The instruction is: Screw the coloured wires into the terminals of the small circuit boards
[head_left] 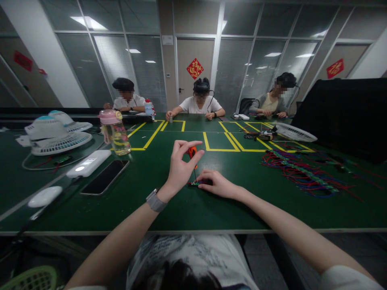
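Note:
My left hand point(180, 165) is raised over the green table point(187, 209), with fingers pinched round the orange handle of a small screwdriver point(192, 152). The screwdriver stands upright, its thin shaft pointing down onto a small green circuit board point(194, 183). My right hand point(216, 184) lies on the table just right of the board, its fingers curled and pressing the board down. A grey watch is on my left wrist.
A black phone point(105, 177), a white power bank point(88, 163), a pink-capped bottle point(115, 132) and white fans point(54, 137) sit to the left. A pile of red and blue wires point(298, 171) lies to the right. Three people sit at the far side.

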A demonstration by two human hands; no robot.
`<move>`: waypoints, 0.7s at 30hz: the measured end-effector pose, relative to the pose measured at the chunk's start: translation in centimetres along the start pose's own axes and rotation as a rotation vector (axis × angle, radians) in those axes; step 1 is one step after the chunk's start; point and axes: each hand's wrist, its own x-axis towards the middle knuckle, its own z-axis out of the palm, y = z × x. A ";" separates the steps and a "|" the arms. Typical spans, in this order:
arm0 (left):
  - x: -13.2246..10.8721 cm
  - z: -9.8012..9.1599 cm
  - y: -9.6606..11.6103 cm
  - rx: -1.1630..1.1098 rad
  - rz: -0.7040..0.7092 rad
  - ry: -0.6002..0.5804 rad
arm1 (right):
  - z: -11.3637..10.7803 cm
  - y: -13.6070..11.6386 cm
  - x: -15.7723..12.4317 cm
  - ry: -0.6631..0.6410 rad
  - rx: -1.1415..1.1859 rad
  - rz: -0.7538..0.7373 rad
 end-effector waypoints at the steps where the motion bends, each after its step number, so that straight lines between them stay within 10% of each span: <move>1: 0.0 0.0 -0.1 -0.011 -0.008 -0.008 | 0.0 0.0 0.0 0.000 0.002 -0.002; 21: -0.1 -0.1 0.3 -0.126 -0.051 -0.028 | 0.0 -0.1 0.0 -0.002 0.020 -0.002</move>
